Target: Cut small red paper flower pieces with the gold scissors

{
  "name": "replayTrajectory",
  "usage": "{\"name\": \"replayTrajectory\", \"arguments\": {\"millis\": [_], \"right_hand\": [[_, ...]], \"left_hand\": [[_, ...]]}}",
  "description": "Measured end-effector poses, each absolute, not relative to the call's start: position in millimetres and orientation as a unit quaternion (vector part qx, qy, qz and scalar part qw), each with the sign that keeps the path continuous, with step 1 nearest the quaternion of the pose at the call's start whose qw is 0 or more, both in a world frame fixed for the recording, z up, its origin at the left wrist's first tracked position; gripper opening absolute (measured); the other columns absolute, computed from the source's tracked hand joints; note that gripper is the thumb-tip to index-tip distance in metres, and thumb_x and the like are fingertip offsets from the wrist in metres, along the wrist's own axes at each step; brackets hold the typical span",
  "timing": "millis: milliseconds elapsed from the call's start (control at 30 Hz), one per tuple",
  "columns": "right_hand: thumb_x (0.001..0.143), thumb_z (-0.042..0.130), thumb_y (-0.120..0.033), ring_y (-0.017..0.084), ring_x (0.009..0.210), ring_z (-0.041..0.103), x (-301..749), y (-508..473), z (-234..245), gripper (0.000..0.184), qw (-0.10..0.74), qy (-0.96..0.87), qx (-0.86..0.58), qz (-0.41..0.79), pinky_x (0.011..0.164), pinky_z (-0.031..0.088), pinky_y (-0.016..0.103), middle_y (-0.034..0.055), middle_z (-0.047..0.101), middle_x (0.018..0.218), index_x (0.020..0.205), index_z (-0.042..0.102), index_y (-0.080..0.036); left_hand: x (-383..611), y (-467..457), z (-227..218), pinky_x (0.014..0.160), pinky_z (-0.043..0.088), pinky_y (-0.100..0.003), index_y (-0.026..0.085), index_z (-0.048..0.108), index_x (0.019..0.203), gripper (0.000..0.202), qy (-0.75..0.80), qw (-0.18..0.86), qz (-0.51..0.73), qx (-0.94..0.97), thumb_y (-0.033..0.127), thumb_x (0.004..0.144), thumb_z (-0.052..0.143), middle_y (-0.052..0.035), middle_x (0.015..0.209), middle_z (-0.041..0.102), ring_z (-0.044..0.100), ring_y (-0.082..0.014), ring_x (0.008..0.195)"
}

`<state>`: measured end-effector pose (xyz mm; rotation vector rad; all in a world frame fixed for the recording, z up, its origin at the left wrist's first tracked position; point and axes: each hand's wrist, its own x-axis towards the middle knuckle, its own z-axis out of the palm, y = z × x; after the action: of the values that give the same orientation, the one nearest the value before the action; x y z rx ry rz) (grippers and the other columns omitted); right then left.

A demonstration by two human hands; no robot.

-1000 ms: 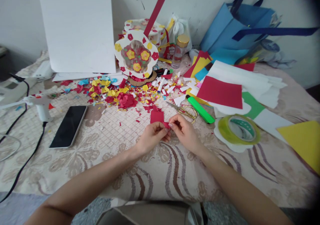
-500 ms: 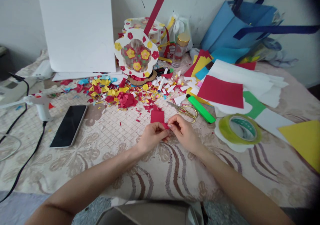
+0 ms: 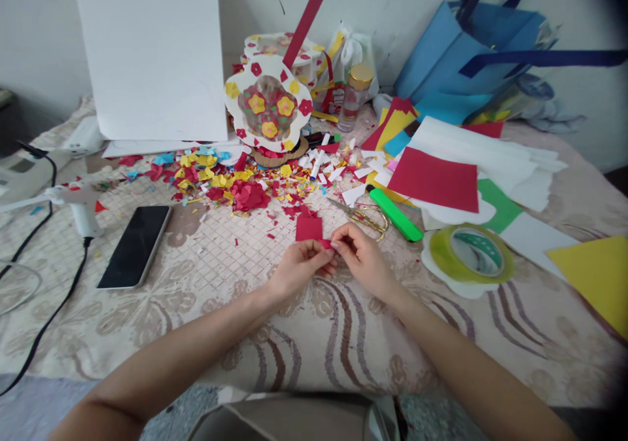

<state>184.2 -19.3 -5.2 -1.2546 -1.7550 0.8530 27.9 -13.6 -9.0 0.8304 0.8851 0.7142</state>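
Between my two hands is a small piece of red paper, partly hidden by the fingers. My left hand is closed, pinching it from the left with thumb and forefinger. My right hand is closed too, its fingertips on the paper's right end. Just beyond the left fingers, a red paper square lies flat on the cloth. Gold-handled scissors rest beyond the right hand, with a green utility knife beside them.
Coloured paper scraps spread across the middle, before a flower-shaped paper lantern. A phone and glue gun lie left. Right are a tape roll, a red sheet and a blue bag.
The right fingertips have shifted very slightly to the right on the small red paper. The left hand holds almost the same place, and the things around are unmoved.
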Motion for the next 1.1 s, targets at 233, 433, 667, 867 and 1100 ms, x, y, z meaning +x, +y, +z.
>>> {"name": "replayTrajectory", "arguments": {"millis": [233, 433, 667, 867, 1100], "right_hand": [[0.089, 0.048, -0.024, 0.016, 0.072, 0.054, 185.8, -19.0, -7.4, 0.007, 0.407, -0.678, -0.503, 0.348, 0.065, 0.042, 0.027, 0.0005, 0.056, 0.075, 0.082, 0.049, -0.022], [0.089, 0.047, -0.022, 0.015, 0.071, 0.053, 185.4, -18.8, -6.5, 0.007, 0.405, -0.687, -0.498, 0.341, 0.065, 0.042, 0.027, 0.0005, 0.056, 0.075, 0.082, 0.050, -0.022], [0.087, 0.047, -0.017, 0.015, 0.069, 0.052, 184.4, -17.9, -3.2, 0.008, 0.386, -0.712, -0.490, 0.322, 0.066, 0.041, 0.027, 0.0003, 0.054, 0.075, 0.081, 0.049, -0.021], [0.087, 0.047, -0.016, 0.015, 0.070, 0.052, 186.9, -16.2, -3.6, 0.008, 0.381, -0.721, -0.487, 0.313, 0.066, 0.041, 0.027, -0.0001, 0.054, 0.075, 0.081, 0.049, -0.021], [0.087, 0.047, -0.015, 0.014, 0.069, 0.051, 186.7, -16.0, -2.4, 0.008, 0.389, -0.720, -0.483, 0.311, 0.065, 0.041, 0.026, -0.0003, 0.054, 0.074, 0.081, 0.049, -0.021]], "left_hand": [[27.7, -14.0, -8.8, 0.061, 0.048, -0.023, 0.013, 0.056, 0.075, 0.033, 0.384, 0.789, 0.331, 0.346, 0.041, 0.069, 0.072, -0.0027, 0.071, 0.065, 0.060, -0.0103, 0.063], [27.8, -13.2, -13.1, 0.059, 0.048, -0.022, 0.013, 0.055, 0.074, 0.033, 0.393, 0.770, 0.332, 0.376, 0.043, 0.071, 0.070, -0.0012, 0.068, 0.063, 0.059, -0.0092, 0.060], [28.4, -13.3, -18.9, 0.057, 0.050, -0.024, 0.015, 0.052, 0.073, 0.027, 0.414, 0.697, 0.351, 0.468, 0.039, 0.076, 0.064, -0.0002, 0.062, 0.061, 0.059, -0.0105, 0.057], [29.3, -15.5, -15.1, 0.058, 0.051, -0.024, 0.015, 0.054, 0.073, 0.024, 0.421, 0.683, 0.357, 0.478, 0.036, 0.077, 0.063, 0.0000, 0.064, 0.061, 0.059, -0.0107, 0.058], [31.3, -14.9, -14.8, 0.058, 0.050, -0.023, 0.014, 0.053, 0.073, 0.029, 0.408, 0.724, 0.352, 0.430, 0.041, 0.077, 0.063, -0.0007, 0.064, 0.062, 0.059, -0.0101, 0.057]]}}
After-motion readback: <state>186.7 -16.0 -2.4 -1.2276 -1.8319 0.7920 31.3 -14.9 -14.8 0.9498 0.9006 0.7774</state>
